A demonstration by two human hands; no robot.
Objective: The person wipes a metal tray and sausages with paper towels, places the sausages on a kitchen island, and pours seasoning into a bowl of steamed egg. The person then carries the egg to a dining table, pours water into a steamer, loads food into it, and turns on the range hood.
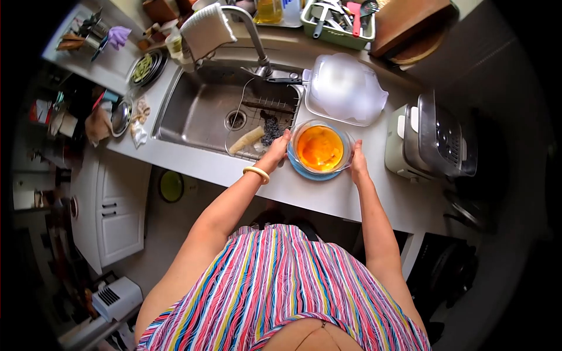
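Between my two hands is a clear glass bowl (348, 150) with an orange-yellow liquid (320, 148) in it, which looks like beaten egg. Under the bowl lies a round blue plate or mat (310, 174), on the counter right of the sink. My left hand (279, 149), below a pale bangle (257, 174), grips the bowl's left side. On the opposite side my right hand (357, 159) holds the rim area, fingers partly hidden behind the glass. Whether the bowl is lifted off the blue piece, I cannot tell.
The steel sink (193, 117) holds a wire rack, a pale root-like piece (247, 141) and a dark scrubber (271, 130). Behind the bowl sits a translucent white lid (345, 88). A steamer-like appliance (430, 140) stands at right. The faucet (257, 41) arches over the sink.
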